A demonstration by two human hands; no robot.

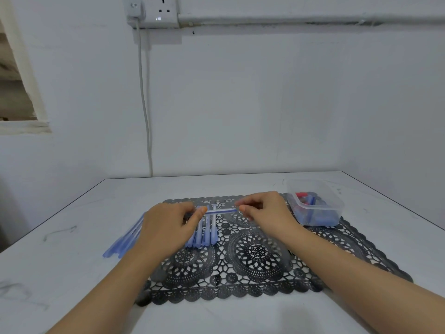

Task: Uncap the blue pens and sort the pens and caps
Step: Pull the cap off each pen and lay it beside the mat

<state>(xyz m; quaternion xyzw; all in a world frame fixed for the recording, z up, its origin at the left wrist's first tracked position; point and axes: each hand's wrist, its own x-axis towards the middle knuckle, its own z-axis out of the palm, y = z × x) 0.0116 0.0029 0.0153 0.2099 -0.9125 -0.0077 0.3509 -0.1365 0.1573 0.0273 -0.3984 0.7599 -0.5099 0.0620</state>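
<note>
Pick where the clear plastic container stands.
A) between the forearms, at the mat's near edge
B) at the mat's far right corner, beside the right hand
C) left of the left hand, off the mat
B: the clear plastic container stands at the far right corner of the black mat, just right of the right hand, which with the left hand holds a blue pen.

A plain, bare room — home or workroom, hard to tell: white wall [265, 104], double socket [159, 12] with a hanging cable [145, 104], surface trunking [301, 20], a white table [72, 249] — lace placemat [255, 254] on it.
</note>
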